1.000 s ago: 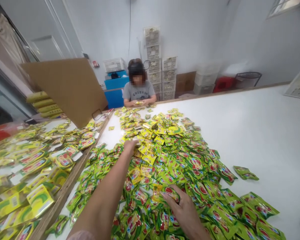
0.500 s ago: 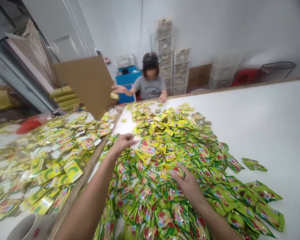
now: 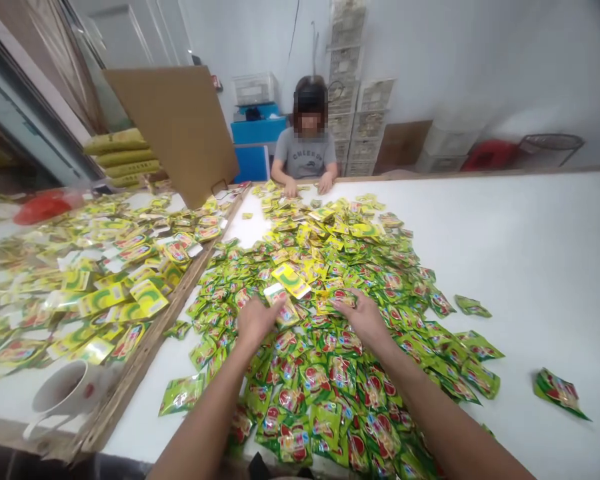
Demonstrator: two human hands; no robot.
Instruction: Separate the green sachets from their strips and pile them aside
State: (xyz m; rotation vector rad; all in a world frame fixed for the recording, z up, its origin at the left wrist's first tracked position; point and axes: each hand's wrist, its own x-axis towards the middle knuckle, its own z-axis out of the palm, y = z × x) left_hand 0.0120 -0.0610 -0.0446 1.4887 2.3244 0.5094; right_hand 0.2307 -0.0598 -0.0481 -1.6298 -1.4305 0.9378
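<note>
My left hand (image 3: 257,321) is closed on a flat yellow-green carton (image 3: 286,308) with a white flap, thumb on its upper face. Another flat carton (image 3: 291,281), yellow with a green curve, lies just beyond it on the pile. Level with it to the right, my right hand (image 3: 364,319) pinches a small green sachet (image 3: 342,297) with a red fruit print. A yellow piece shows by its fingertips, too small to make out. Under both hands spreads a heap of green sachets (image 3: 325,383), mixed with yellow ones toward the far side.
A wooden strip (image 3: 180,300) divides the white table (image 3: 505,267). Left of it lie many flat cartons (image 3: 103,300) and a white mug (image 3: 65,390). Across the table sits a person (image 3: 307,157) with both hands at the pile. A cardboard sheet (image 3: 180,127) stands at the far left.
My left hand has drawn the carton nearer and turned it; the other yellow carton now lies apart from it. My right hand still grips its sachet. The person opposite has lowered a hand to the table.
</note>
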